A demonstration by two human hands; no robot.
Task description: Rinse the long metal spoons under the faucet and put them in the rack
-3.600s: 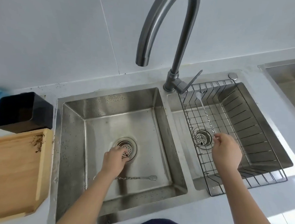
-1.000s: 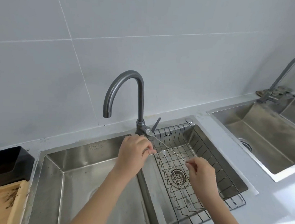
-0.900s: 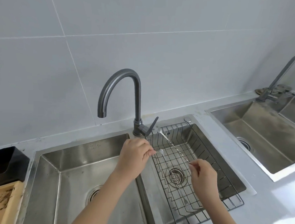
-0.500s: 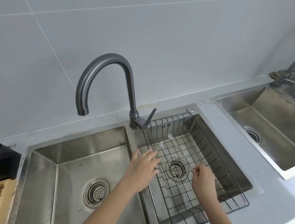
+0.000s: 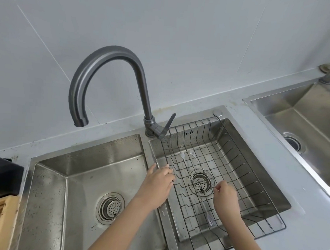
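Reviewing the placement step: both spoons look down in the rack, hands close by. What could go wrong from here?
1. The two long spoons are thin and lie flat on the wire rack; they might slip through a gap or roll toward the drain below.
2. The right hand is right beside a handle; pulling away could drag or flip that spoon.
3. The left hand rests open at the rack's left edge; a bump could shift the rack.

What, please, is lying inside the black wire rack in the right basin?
Two long metal spoons lie side by side in the black wire rack, bowls toward the faucet. Through the wires the round drain strainer shows beneath. The right hand hides part of the rack's floor.
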